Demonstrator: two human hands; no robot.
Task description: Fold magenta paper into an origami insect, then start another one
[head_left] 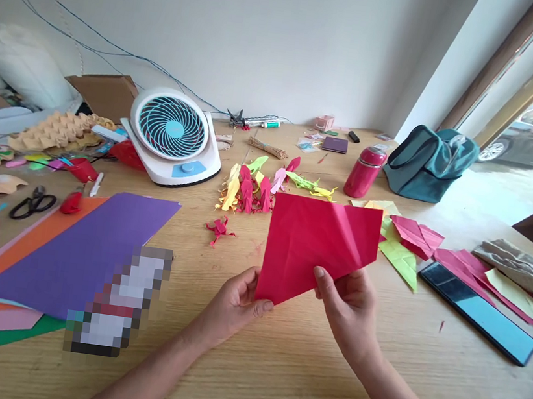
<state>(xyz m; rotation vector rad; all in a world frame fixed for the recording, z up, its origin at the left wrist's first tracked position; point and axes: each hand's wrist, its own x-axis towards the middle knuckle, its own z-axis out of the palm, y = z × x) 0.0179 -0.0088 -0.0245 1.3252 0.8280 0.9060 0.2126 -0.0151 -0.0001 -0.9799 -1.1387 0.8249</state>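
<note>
Right now I hold the red paper [320,242] up off the wooden table [302,374], tilted toward me, with both hands pinching its lower edges. My left hand [233,303] grips the bottom corner, thumb in front; my right hand [348,308] closes on the lower right edge, thumb laid over the face. The sheet is already partly folded, with creases fanning toward its upper right. To fold it cleanly, I judge I should keep both pinches light, line the edges up before pressing, and bring it down onto bare wood for a sharp crease. Folded paper figures [253,188] lie beyond it near the fan [173,135], and a purple sheet [88,248] lies to my left, well apart.
</note>
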